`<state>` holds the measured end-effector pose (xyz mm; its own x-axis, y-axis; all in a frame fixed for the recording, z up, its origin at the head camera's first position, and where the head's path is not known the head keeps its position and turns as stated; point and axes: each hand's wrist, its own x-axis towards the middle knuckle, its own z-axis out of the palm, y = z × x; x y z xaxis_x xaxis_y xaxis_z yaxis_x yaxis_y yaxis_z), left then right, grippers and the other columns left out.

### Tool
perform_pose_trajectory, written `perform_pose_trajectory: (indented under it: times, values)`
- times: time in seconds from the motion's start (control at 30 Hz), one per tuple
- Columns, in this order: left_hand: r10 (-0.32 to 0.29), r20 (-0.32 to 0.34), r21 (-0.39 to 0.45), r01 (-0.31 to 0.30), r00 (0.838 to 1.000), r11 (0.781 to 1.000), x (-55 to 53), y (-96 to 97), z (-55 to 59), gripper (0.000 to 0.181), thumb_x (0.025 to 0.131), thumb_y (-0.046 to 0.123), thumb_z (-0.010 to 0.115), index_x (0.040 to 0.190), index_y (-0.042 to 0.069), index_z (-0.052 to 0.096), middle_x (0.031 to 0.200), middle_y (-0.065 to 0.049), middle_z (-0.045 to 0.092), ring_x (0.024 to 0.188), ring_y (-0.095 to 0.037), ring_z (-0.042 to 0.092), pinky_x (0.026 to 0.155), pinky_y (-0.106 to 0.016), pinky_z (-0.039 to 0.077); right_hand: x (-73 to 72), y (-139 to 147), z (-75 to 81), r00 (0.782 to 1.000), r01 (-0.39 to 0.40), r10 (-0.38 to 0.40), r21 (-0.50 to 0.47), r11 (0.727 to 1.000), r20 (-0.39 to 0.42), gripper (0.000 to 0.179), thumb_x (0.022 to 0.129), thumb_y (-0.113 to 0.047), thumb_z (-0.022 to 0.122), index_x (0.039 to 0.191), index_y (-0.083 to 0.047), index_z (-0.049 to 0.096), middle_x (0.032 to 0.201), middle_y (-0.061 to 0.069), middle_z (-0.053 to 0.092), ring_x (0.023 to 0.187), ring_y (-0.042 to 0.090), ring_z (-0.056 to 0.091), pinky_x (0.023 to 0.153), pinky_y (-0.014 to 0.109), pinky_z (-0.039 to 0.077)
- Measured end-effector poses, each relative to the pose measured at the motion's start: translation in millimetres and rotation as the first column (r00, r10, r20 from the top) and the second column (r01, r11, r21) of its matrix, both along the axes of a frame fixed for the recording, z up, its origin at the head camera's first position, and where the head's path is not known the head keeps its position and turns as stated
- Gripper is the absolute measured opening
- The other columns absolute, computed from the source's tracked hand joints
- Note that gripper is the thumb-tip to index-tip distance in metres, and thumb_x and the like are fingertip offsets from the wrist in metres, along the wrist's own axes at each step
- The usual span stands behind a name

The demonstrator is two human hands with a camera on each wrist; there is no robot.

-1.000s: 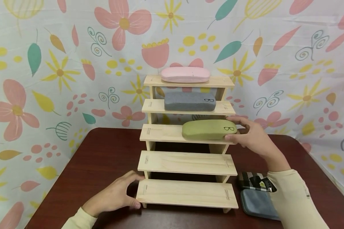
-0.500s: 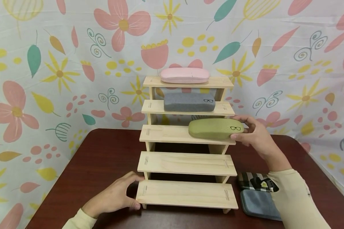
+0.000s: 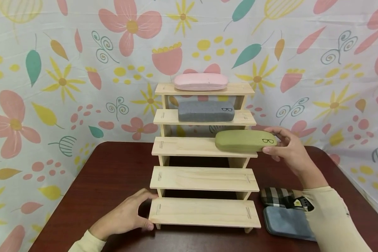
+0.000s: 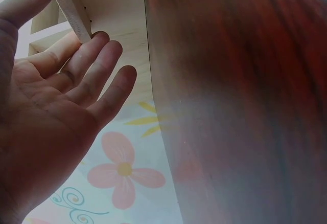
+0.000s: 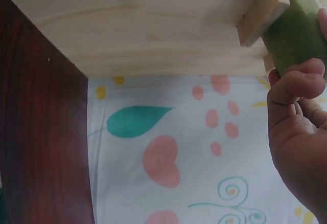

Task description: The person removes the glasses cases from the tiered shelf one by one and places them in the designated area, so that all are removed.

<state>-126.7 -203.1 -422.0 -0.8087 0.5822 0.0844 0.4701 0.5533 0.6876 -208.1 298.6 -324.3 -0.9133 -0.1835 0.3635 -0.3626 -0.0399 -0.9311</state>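
A pale wooden stepped stand (image 3: 204, 211) with several shelves stands on the table. At the right end of its middle shelf, my right hand (image 3: 285, 147) grips a green glasses case (image 3: 244, 140) by its end, thumb in front and fingers behind. The case juts out past the shelf's right edge; the right wrist view also shows the green case (image 5: 296, 29) at the fingers. My left hand (image 3: 126, 215) holds the left end of the lowest shelf between thumb and fingers. In the left wrist view the fingertips lie at the board's edge, with the left palm (image 4: 51, 106) turned to the camera.
On the top shelf lies a pink glasses case (image 3: 201, 81); a grey-blue case (image 3: 206, 111) rests one shelf below. Beside the stand on the right, a checked case (image 3: 274, 196) and a blue-grey case (image 3: 286, 222) are partly covered by the sleeve. Floral cloth (image 3: 82, 52) hangs behind the table.
My right hand has slid the green glasses case rightward along the middle shelf, so its end now sticks out beyond the shelf. The left hand stays at the lowest shelf.
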Motion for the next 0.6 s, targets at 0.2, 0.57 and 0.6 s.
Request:
perform_pose_trajectory:
  times: [0.2,0.57,0.6]
  values:
    - [0.008,-0.009,-0.008,-0.008,1.0,1.0,0.3,0.8,0.7,0.071,0.071,0.043,0.089,0.131,0.019,0.06,0.128,0.01,0.054,0.116,-0.015,0.054,0.096,-0.04,0.046,5.7,16,-5.0,1.0,-0.018,0.017,-0.06,0.998,-0.017,0.048,0.085,0.023,0.06,0.128,0.001,0.059,0.109,0.008,0.063,0.073,0.016,0.063,0.061,0.027,0.054]
    - [0.015,-0.001,-0.016,-0.015,1.0,1.0,0.8,1.3,1.6,0.072,0.071,0.045,0.089,0.132,0.019,0.06,0.128,0.009,0.054,0.116,-0.016,0.054,0.096,-0.042,0.047,15.2,47,-11.3,1.0,-0.021,0.02,-0.105,0.994,-0.016,0.051,0.087,0.026,0.053,0.134,0.006,0.054,0.124,0.01,0.062,0.088,0.019,0.067,0.073,0.03,0.057]
    - [0.015,-0.002,-0.017,-0.015,1.0,1.0,0.8,1.3,1.4,0.072,0.071,0.045,0.089,0.132,0.019,0.06,0.128,0.01,0.054,0.116,-0.016,0.054,0.096,-0.041,0.046,16.5,51,-11.9,1.0,-0.02,0.019,-0.103,0.995,-0.014,0.051,0.087,0.026,0.053,0.134,0.006,0.053,0.124,0.009,0.063,0.089,0.019,0.067,0.074,0.03,0.057]
